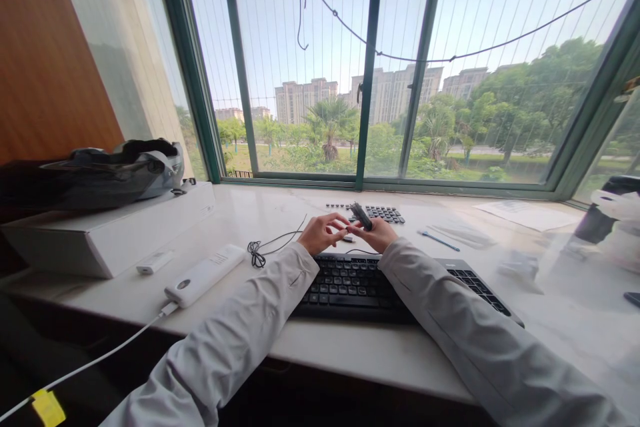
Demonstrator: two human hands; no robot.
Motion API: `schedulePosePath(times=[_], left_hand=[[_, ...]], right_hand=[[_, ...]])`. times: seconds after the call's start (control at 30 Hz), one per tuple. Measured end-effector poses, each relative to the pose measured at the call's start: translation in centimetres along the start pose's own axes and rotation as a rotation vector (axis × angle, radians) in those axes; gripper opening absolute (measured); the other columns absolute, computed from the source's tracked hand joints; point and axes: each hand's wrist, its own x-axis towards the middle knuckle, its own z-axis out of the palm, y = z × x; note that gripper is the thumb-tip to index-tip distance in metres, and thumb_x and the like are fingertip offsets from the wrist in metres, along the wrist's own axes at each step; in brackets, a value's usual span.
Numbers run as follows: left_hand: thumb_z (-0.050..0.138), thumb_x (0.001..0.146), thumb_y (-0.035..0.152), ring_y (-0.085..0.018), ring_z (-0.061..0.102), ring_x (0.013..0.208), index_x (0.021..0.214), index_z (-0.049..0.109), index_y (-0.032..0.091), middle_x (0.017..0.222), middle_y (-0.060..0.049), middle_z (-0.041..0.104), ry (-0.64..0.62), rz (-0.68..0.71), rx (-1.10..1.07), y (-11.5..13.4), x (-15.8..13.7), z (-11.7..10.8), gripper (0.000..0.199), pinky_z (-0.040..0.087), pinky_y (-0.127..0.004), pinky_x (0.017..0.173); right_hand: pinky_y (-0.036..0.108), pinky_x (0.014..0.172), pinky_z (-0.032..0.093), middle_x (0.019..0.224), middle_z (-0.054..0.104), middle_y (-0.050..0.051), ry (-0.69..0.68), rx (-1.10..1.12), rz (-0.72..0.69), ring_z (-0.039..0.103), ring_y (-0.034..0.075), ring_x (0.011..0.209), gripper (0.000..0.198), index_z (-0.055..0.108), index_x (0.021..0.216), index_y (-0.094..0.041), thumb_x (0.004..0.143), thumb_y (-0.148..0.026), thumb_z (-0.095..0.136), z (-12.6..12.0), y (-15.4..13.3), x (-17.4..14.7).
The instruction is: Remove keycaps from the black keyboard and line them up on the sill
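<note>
"Grey sleeves (273,297) flank a black keyboard (350,280) on a marble-patterned counter (240,207), seen from my distant station. Where are the hands?"

"On my feed, at the keyboard's twelve o'clock. The left hand (323,233) pinches a small dark piece (347,231), likely a keycap, between fingertips; the right hand (379,235) curls around a black brush (362,217), its tip angled towards eleven, thumb and finger reaching the piece too."

"And the loose keycaps (385,215)?"

"Laid in rows beyond the hands, twelve to one o'clock."

"How would I do this well?"

"I'd grip the piece by its edges, turn it face by face, brush lightly, and keep both wrists off those rows so their order survives."
</note>
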Motion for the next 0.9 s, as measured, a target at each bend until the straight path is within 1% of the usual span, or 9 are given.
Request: schedulePosePath(times=[0.13, 0.23, 0.37, 0.47, 0.57, 0.63, 0.7, 0.77, 0.9], left_hand=[[0.073, 0.072, 0.036, -0.007, 0.059, 0.049, 0.103, 0.064, 0.016, 0.088, -0.006, 0.071, 0.023, -0.018, 0.033, 0.0, -0.1, 0.1, 0.038, 0.047, -0.017, 0.043], [0.073, 0.073, 0.039, -0.008, 0.059, 0.049, 0.098, 0.068, 0.017, 0.09, -0.006, 0.072, 0.05, -0.001, 0.106, 0.0, -0.1, 0.1, 0.034, 0.044, -0.017, 0.042], [0.07, 0.075, 0.039, -0.007, 0.056, 0.049, 0.093, 0.073, 0.018, 0.095, -0.006, 0.071, 0.115, 0.081, 0.233, -0.1, 0.0, -0.1, 0.028, 0.044, -0.019, 0.046], [0.071, 0.075, 0.035, -0.007, 0.055, 0.049, 0.092, 0.074, 0.018, 0.097, -0.005, 0.071, 0.125, 0.092, 0.263, -0.3, 0.1, -0.1, 0.025, 0.044, -0.02, 0.048], [0.07, 0.075, 0.031, -0.006, 0.054, 0.05, 0.091, 0.073, 0.019, 0.096, -0.004, 0.071, 0.127, 0.096, 0.282, -0.5, 0.1, -0.2, 0.021, 0.046, -0.02, 0.052], [0.069, 0.076, 0.03, -0.006, 0.054, 0.052, 0.092, 0.073, 0.019, 0.096, -0.003, 0.071, 0.136, 0.101, 0.303, -0.7, 0.1, -0.4, 0.019, 0.046, -0.02, 0.055], [0.067, 0.076, 0.029, -0.007, 0.054, 0.053, 0.092, 0.073, 0.019, 0.097, -0.003, 0.07, 0.144, 0.097, 0.325, -1.0, 0.2, -0.6, 0.019, 0.047, -0.021, 0.057], [0.066, 0.077, 0.028, -0.007, 0.053, 0.052, 0.093, 0.072, 0.02, 0.099, -0.002, 0.07, 0.157, 0.084, 0.347, -1.4, 0.3, -0.8, 0.019, 0.047, -0.021, 0.057], [0.065, 0.076, 0.029, -0.008, 0.053, 0.052, 0.092, 0.071, 0.02, 0.099, -0.002, 0.07, 0.19, 0.041, 0.414, -2.0, 0.5, -1.2, 0.019, 0.046, -0.022, 0.059]], right_hand=[[0.029, 0.07, 0.044, 0.076, 0.072, 0.004, -0.003, 0.08, 0.011, 0.064, 0.021, 0.076, 0.039, 0.076, 0.084, -0.02, 0.075, -0.054, 0.06, 0.3, 0.8, 0.3], [0.029, 0.07, 0.045, 0.075, 0.071, 0.004, -0.005, 0.093, 0.024, 0.063, 0.02, 0.075, 0.04, 0.076, 0.082, -0.019, 0.074, -0.055, 0.061, 0.6, 1.2, 0.4], [0.029, 0.069, 0.044, 0.074, 0.071, 0.002, -0.004, 0.06, 0.033, 0.063, 0.02, 0.076, 0.039, 0.075, 0.082, -0.019, 0.074, -0.054, 0.059, 0.6, 1.1, 0.3], [0.028, 0.069, 0.043, 0.075, 0.071, 0.003, -0.004, -0.006, 0.026, 0.063, 0.02, 0.076, 0.035, 0.075, 0.085, -0.019, 0.076, -0.049, 0.059, 0.4, 0.5, 0.1], [0.028, 0.067, 0.041, 0.073, 0.07, 0.003, -0.027, -0.129, 0.023, 0.063, 0.02, 0.074, 0.031, 0.075, 0.083, -0.02, 0.078, -0.045, 0.058, -0.1, -0.3, -0.4], [0.027, 0.066, 0.04, 0.073, 0.069, 0.003, -0.039, -0.228, -0.009, 0.063, 0.02, 0.073, 0.029, 0.073, 0.082, -0.02, 0.08, -0.043, 0.056, -0.8, -0.7, -1.0], [0.027, 0.066, 0.039, 0.076, 0.069, 0.004, -0.032, -0.338, -0.062, 0.062, 0.02, 0.073, 0.028, 0.071, 0.088, -0.021, 0.084, -0.039, 0.051, -1.7, -0.8, -1.6], [0.028, 0.066, 0.039, 0.08, 0.07, 0.005, -0.019, -0.431, -0.091, 0.062, 0.02, 0.075, 0.029, 0.067, 0.099, -0.022, 0.088, -0.037, 0.046, -2.8, -0.7, -2.3], [0.03, 0.065, 0.039, 0.09, 0.07, 0.008, 0.073, -0.57, -0.021, 0.064, 0.023, 0.076, 0.043, 0.057, 0.122, -0.027, 0.089, -0.05, 0.042, -4.5, 0.6, -3.7]])
